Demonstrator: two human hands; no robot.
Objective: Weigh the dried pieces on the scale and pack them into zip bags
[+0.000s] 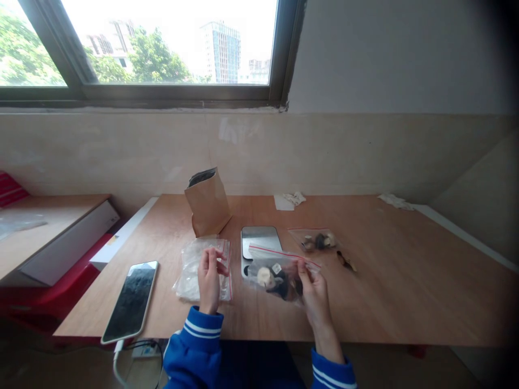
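Note:
My right hand (pixel 314 294) pinches the top edge of a clear zip bag (pixel 279 270) with a red seal strip. It holds pale and dark pieces and hangs just above a small silver scale (pixel 259 240). My left hand (pixel 210 281) rests with curled fingers on a stack of empty clear zip bags (pixel 192 270), fingertips pinching one bag's edge. A second filled zip bag (pixel 314 239) lies to the right of the scale. Both sleeves are blue with white stripes.
A brown paper bag (pixel 207 202) stands open behind the scale. A phone (pixel 132 300) with a white cable lies at the table's near left. One loose dark piece (pixel 346 262) sits by the filled bag. Crumpled paper scraps (pixel 294 199) lie by the wall.

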